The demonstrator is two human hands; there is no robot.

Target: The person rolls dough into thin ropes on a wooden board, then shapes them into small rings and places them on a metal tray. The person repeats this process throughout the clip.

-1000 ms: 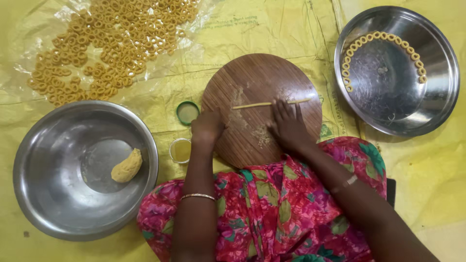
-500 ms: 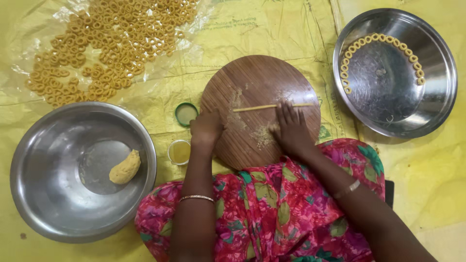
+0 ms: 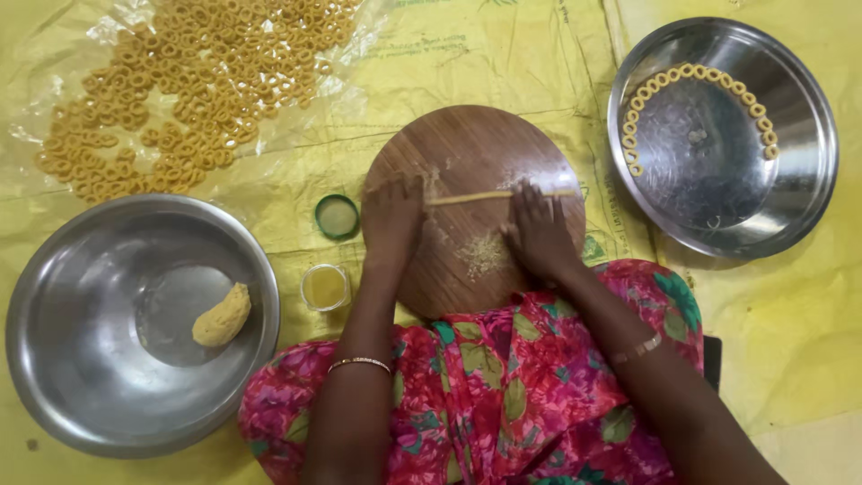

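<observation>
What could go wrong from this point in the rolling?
The dough rope is thin and long between the left hand and right hand; uneven pressure could snap it. Its right end lies near the edge of the round wooden board and might roll off. Crumbs on the board could stick to it.

Warm, even light — glare on steel bowls (image 3: 144, 323)

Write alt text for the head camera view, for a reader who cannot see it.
Both hands, left hand and right hand, press a thin dough rope on a round wooden board. Steel bowl with a dough lump sits left; steel plate of dough rings sits right.
</observation>
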